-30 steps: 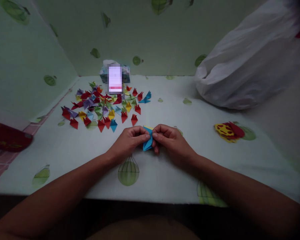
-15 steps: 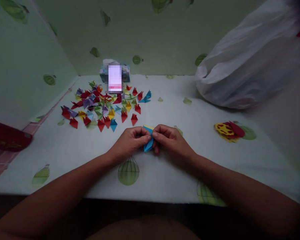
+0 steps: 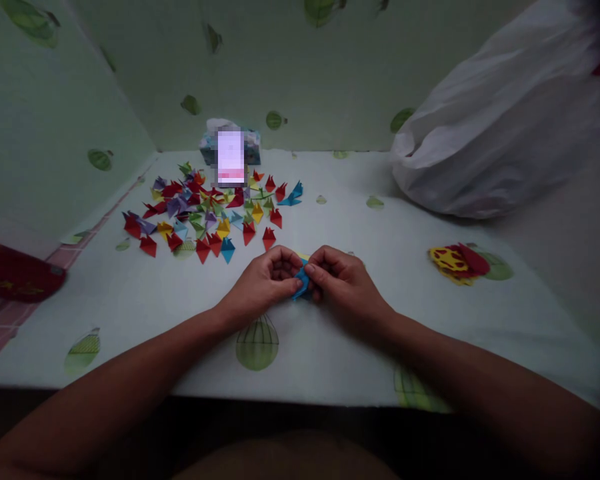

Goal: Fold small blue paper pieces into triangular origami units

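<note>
A folded piece of blue origami paper (image 3: pixel 302 285) with a pale yellow edge is held just above the table between my two hands. My left hand (image 3: pixel 275 277) pinches its left side, the thumb lying across the lower part. On the right side, my right hand (image 3: pixel 337 277) grips it near the top with thumb and curled fingers. Part of the paper is hidden behind the fingers. Beyond my left hand lie several folded paper cranes (image 3: pixel 203 250) in red, yellow, blue, green and purple, loosely heaped.
A lit phone (image 3: pixel 231 157) leans on a tissue box (image 3: pixel 253 148) behind the cranes. A large white plastic bag (image 3: pixel 460 153) stands at the back right. Red and yellow cut-out pieces (image 3: pixel 453 261) lie at right, and a red object (image 3: pixel 20 275) sits at the left edge.
The blue paper is tilted and more covered by my fingers. My left thumb has shifted down along it, and the left fingers have lifted slightly.
</note>
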The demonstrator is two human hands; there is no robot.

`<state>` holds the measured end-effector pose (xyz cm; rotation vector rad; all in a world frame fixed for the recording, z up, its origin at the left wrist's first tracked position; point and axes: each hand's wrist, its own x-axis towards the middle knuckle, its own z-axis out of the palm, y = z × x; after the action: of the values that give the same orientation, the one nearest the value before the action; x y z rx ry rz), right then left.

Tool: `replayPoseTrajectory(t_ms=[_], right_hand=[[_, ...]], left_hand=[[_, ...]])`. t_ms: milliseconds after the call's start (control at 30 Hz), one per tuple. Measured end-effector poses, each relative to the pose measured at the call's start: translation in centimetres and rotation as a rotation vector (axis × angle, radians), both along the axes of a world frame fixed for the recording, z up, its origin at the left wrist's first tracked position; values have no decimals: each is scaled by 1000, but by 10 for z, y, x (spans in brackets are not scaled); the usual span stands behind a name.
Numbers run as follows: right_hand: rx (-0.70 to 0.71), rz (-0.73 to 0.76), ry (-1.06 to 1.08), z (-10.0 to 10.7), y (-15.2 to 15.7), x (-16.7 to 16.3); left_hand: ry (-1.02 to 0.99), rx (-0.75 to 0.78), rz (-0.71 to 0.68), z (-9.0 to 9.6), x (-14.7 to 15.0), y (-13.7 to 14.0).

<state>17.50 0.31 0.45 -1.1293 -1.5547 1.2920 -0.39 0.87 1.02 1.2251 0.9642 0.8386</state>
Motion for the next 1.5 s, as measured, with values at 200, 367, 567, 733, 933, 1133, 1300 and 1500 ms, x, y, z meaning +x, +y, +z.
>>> replayPoseTrajectory(t_ms=[200,367,567,733,933,1133,1300,1500], right_hand=[[-28,19,40,-2,1,0],[-160,72,148,-5,2,-1],[-151,37,117,-5,3,-1],[-133,4,64,-1,2,-2],[-208,53,139,-2,0,-2],[-261,38,261,-5,1,-3],[-245,11,248,-6,1,-3],[-247,-1,386,-8,1,-6]], left_hand=[[-17,-23,31,-1,1,-1],[-36,8,113,-4,0,2],[-53,-21,120,-2,1,2],[-59,-13,116,1,1,1],[-20,79,119,-2,-1,2],[-26,93,98,-2,-1,1],[-56,108,93,-5,0,2],[-84,140,85,-6,-1,2]])
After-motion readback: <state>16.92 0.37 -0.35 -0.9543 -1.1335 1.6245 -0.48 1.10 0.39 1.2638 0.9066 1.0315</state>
